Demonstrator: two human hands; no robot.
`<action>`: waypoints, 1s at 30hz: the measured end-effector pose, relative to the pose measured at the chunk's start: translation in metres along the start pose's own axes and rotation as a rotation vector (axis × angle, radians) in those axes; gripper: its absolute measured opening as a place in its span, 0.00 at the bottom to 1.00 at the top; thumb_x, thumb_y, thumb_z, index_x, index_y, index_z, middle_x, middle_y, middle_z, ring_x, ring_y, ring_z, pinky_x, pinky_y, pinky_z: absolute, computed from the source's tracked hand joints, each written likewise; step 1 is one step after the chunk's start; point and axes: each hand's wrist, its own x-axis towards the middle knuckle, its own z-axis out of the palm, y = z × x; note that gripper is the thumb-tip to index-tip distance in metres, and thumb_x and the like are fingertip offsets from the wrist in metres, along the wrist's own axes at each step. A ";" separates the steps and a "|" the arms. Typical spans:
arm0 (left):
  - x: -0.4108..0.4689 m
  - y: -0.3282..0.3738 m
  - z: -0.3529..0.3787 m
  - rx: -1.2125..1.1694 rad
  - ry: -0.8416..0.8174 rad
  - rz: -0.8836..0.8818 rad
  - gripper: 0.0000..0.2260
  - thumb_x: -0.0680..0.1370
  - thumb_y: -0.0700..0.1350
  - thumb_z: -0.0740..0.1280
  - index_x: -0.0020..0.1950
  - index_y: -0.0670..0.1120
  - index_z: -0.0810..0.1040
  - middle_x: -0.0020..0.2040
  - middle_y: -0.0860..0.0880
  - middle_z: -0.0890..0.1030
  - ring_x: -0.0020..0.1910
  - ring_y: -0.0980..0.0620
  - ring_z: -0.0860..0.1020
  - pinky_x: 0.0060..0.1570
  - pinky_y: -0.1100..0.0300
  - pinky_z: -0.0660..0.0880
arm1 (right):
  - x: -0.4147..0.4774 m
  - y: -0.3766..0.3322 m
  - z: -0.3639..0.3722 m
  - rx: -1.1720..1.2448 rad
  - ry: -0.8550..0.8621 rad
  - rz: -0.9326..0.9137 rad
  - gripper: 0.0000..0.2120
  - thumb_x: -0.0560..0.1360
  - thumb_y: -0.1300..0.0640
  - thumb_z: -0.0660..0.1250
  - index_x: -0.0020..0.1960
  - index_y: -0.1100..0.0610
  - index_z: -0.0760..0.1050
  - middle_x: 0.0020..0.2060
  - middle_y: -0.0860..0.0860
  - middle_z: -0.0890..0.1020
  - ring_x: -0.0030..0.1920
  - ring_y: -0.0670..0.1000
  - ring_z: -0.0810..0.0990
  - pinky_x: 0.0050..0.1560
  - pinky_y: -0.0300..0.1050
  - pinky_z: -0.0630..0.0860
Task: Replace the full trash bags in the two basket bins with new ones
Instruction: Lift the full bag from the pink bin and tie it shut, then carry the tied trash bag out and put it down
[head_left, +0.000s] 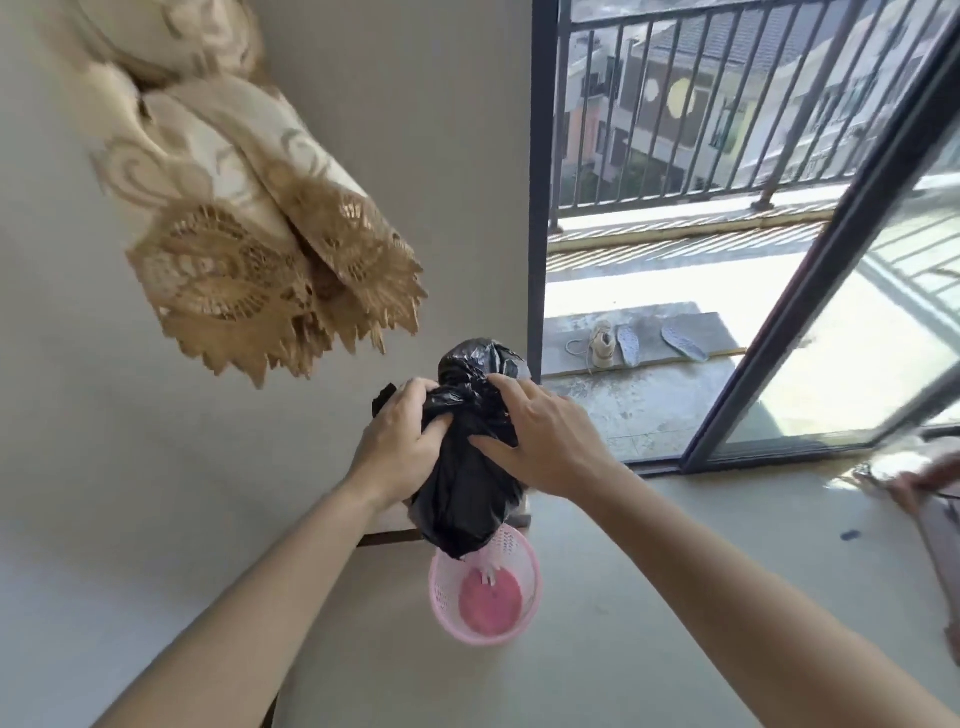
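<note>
Above the floor (649, 597), right over a pink basket bin (485, 590), both hands are clutching a black trash bag (465, 483). It's shiny, crinkly plastic, bunched tight at the neck with a puffy knob of gathered film sticking up above the fingers, and the body hangs down stuffed and lumpy, its bottom tip dipping just inside the bin's rim. The left hand (397, 441) is clenched on the neck from one side, thumb pressed into the plastic; the right hand (540, 439) grips it from the other side with fingers spread over the gathered top. The bin is pale pink mesh with a darker pink bottom and no liner in it. Off toward the open sliding door (810, 291), a shoe (602, 345) sits on the balcony, and a lacy curtain (244, 218) hangs by the wall.
</note>
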 end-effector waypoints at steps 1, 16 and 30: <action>-0.002 0.023 -0.018 -0.007 0.003 0.016 0.09 0.80 0.49 0.63 0.60 0.53 0.72 0.56 0.55 0.78 0.55 0.53 0.75 0.53 0.52 0.72 | 0.000 -0.006 -0.030 -0.010 0.018 -0.004 0.34 0.75 0.35 0.63 0.74 0.53 0.63 0.59 0.50 0.79 0.54 0.54 0.81 0.52 0.49 0.76; -0.072 0.253 0.065 -0.228 -0.424 0.662 0.07 0.77 0.43 0.68 0.49 0.52 0.71 0.44 0.55 0.77 0.44 0.52 0.76 0.43 0.57 0.72 | -0.252 0.017 -0.219 -0.340 0.111 0.657 0.33 0.75 0.37 0.62 0.75 0.52 0.63 0.59 0.50 0.80 0.57 0.55 0.79 0.57 0.52 0.76; -0.498 0.544 0.192 -0.337 -0.996 1.549 0.15 0.74 0.53 0.68 0.60 0.52 0.76 0.54 0.55 0.75 0.56 0.51 0.75 0.58 0.52 0.73 | -0.741 -0.154 -0.352 -0.708 0.462 1.588 0.27 0.78 0.45 0.62 0.75 0.53 0.63 0.58 0.50 0.74 0.59 0.55 0.75 0.49 0.51 0.78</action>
